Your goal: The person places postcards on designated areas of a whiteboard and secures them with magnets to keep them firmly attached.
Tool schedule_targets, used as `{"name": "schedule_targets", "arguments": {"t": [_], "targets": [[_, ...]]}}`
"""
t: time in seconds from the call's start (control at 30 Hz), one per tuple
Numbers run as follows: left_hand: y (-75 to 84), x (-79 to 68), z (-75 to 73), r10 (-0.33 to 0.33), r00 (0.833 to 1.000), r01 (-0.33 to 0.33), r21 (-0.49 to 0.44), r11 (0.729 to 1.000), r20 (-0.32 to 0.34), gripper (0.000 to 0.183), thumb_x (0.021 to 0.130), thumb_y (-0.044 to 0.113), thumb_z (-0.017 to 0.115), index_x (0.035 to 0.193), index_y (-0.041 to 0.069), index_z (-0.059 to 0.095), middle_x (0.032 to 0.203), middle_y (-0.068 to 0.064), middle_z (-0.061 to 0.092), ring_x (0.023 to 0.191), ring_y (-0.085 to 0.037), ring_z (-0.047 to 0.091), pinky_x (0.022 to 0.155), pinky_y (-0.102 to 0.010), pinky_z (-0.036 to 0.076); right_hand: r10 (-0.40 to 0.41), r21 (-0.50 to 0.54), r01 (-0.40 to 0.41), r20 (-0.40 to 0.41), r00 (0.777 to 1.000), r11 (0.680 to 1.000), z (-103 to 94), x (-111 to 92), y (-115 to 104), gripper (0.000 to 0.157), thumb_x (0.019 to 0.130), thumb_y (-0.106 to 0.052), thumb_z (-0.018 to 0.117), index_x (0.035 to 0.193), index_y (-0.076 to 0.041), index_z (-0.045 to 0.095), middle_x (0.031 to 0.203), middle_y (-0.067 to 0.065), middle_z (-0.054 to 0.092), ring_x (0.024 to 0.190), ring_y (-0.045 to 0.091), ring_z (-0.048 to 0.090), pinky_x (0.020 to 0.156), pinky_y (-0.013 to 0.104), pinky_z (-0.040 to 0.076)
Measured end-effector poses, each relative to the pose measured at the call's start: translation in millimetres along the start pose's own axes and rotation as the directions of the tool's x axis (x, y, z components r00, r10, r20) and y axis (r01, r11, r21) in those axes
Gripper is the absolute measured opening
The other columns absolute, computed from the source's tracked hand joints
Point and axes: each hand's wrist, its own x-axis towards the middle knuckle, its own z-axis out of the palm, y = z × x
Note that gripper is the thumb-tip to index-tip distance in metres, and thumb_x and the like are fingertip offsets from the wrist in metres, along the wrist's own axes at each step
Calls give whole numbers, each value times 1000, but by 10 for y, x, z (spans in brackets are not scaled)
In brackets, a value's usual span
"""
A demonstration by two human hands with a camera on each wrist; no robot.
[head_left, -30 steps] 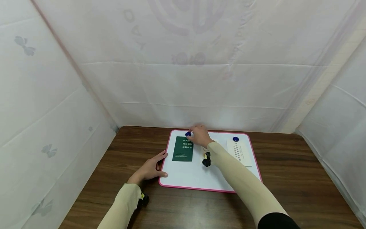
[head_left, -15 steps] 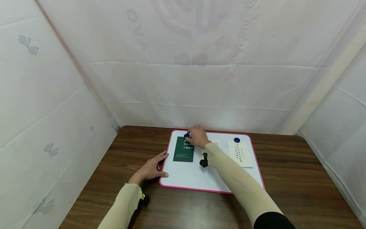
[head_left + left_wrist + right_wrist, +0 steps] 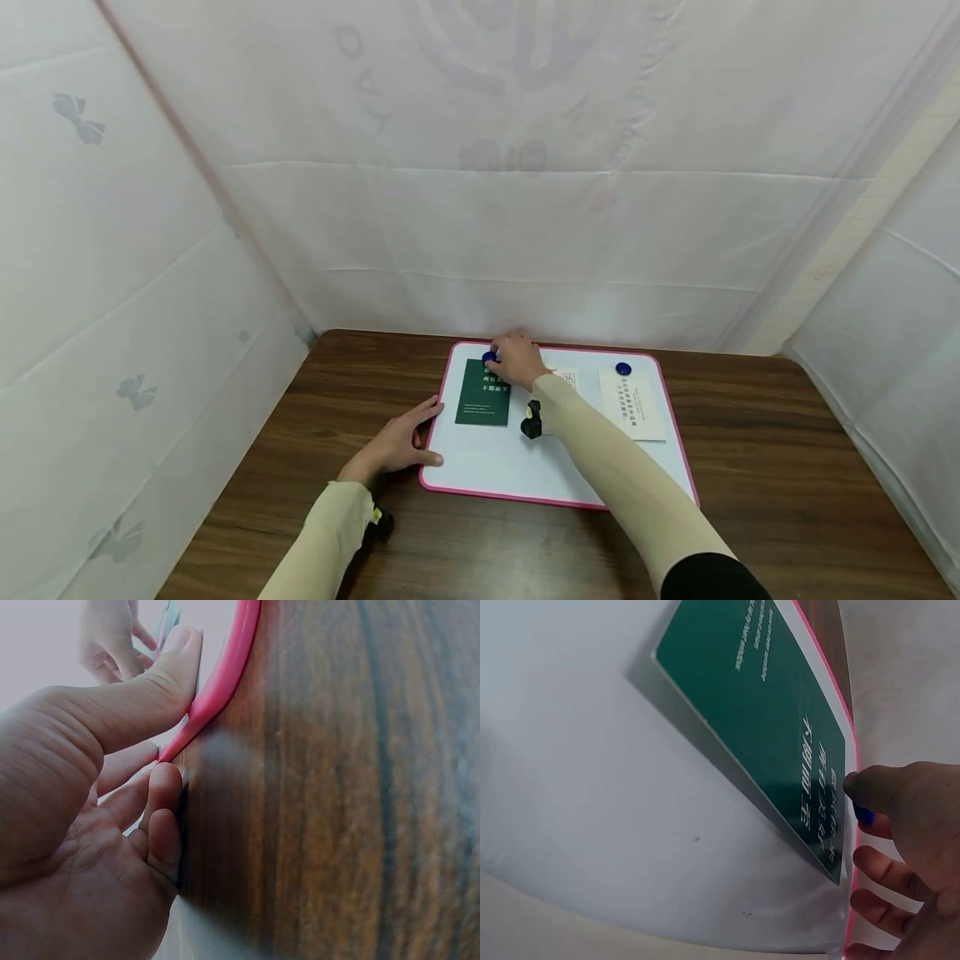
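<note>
A whiteboard point(image 3: 510, 467) with a pink rim lies on the wooden table. My left hand point(image 3: 392, 445) grips its left edge; in the left wrist view the thumb point(image 3: 161, 686) lies over the pink rim and the fingers curl at the side. My right hand point(image 3: 519, 360) pinches a round blue magnet point(image 3: 489, 357) at the top edge of a dark green card point(image 3: 482, 402) with white writing. In the right wrist view, the card's near edge stands slightly off the board, and the magnet point(image 3: 864, 815) shows partly between thumb and fingers.
A second blue magnet point(image 3: 623, 368) sits at the top of a cream card point(image 3: 633, 408) on the board's right. Another pale card point(image 3: 567, 377) is mostly hidden by my right arm. A white fabric wall point(image 3: 480, 250) stands behind the table point(image 3: 765, 467).
My right hand has moved slightly left and down with the blue magnet, from just above the green card to its top edge. The left hand keeps its place on the board.
</note>
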Motion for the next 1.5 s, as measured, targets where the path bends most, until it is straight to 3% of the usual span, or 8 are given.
{"name": "schedule_targets", "arguments": {"t": [0.57,1.5], "targets": [[-1,-14,10,23,1000,-23,-3,1000,-5,91,82,26,89,158,10,42,167,-11,29,74,-15,48,71,-31,42,1,-18,-1,-1,1000,1000,43,14,6,34,98,-34,73,120,-8,71,124,12,65,125,37,48,103,60,42],[26,-30,66,5,1000,-5,-16,1000,-13,90,81,24,89,157,10,43,167,-10,30,75,-15,48,72,-31,42,2,-35,-2,8,1000,999,59,-13,41,37,97,-35,73,123,-8,71,130,13,64,126,37,48,102,56,44]]}}
